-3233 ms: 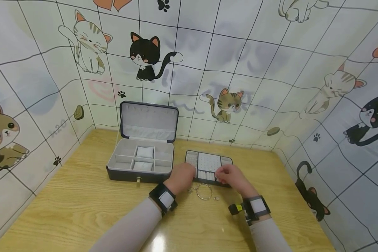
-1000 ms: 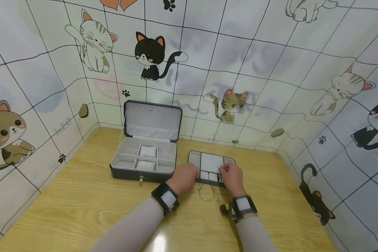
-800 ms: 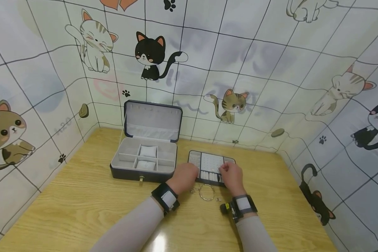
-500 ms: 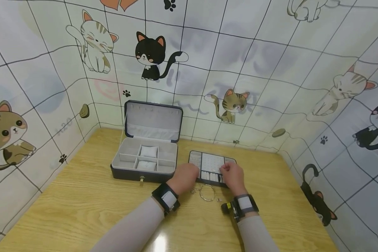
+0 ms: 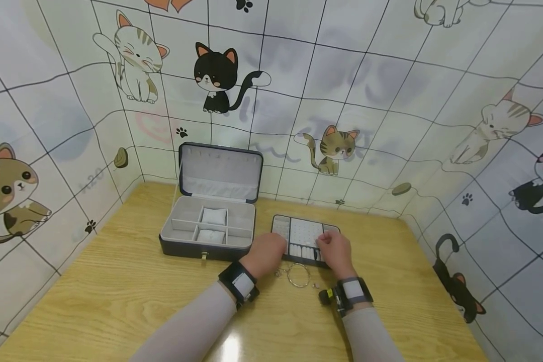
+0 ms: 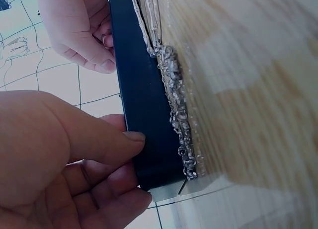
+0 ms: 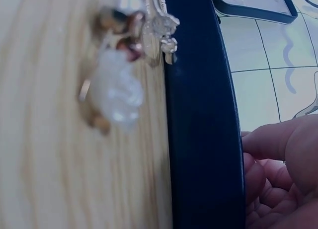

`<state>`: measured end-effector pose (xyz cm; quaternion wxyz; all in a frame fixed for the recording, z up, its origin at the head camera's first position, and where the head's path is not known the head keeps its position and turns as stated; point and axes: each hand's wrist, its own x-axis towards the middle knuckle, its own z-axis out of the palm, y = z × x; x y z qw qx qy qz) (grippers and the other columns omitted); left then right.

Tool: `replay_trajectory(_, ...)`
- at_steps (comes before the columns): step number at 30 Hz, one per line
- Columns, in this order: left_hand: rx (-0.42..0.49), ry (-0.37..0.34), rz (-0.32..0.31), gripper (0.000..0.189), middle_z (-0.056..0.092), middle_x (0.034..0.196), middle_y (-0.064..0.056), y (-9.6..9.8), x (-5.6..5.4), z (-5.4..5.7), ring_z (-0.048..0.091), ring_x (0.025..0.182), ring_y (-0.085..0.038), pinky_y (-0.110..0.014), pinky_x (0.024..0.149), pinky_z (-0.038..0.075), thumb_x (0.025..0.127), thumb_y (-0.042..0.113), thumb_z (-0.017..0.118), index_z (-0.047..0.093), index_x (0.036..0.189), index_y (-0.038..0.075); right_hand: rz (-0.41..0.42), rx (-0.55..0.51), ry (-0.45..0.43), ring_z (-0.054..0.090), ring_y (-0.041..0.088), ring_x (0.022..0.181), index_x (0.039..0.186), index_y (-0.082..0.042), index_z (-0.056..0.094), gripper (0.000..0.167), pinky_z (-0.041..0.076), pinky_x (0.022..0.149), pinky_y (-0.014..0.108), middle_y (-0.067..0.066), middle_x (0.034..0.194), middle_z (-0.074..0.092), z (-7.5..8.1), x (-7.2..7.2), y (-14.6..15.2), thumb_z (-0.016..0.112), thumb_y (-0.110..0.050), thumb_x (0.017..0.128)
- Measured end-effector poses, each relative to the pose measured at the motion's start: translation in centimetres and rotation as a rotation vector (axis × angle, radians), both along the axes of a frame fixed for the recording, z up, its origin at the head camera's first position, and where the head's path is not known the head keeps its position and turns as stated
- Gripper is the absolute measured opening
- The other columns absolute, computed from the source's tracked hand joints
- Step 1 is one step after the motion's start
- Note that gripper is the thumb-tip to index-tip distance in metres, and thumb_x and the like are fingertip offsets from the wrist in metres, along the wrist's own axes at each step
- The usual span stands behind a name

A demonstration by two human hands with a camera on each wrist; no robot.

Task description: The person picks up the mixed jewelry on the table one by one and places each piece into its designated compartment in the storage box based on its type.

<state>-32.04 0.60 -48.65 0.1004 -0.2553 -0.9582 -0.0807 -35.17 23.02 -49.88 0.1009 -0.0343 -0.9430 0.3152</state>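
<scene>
My left hand grips the left front corner of a dark-blue jewelry tray; in the left wrist view its thumb lies on the tray's side. Over the tray's right part, my right hand pinches thumb and finger together at the edge of the dotted pad. A small pale piece of jewelry shows at those fingertips, mostly hidden. White ring rolls line the tray's front. Before it lie a round bangle, a sparkling chain and a white flower-like earring.
Left of the tray stands an open dark-blue jewelry box, lid raised, with two white cushions in its compartments and a gold clasp in front. A cat-printed curtain surrounds the wooden table behind and at both sides.
Since the oldest frame, my right hand has turned more upright and settled at the pad's lower right edge. Over the last second both hands have hardly moved; the head view has shifted slightly.
</scene>
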Motion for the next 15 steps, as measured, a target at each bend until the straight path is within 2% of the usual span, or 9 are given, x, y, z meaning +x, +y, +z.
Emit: replay_trajectory(15,0.006,-0.03,0.018,0.011,0.07,0.079,-0.001,-0.01,0.07,0.27,0.06,0.068,-0.016,-0.031,0.061,0.051,0.093,0.007,0.07,0.073,0.085,0.014,0.013,0.013,0.006,0.066,0.025,0.079,0.092,-0.005,0.073,0.008,0.052,0.067,0.033,0.014,0.092,0.075,0.2,-0.05,-0.23,0.076,-0.012,0.091)
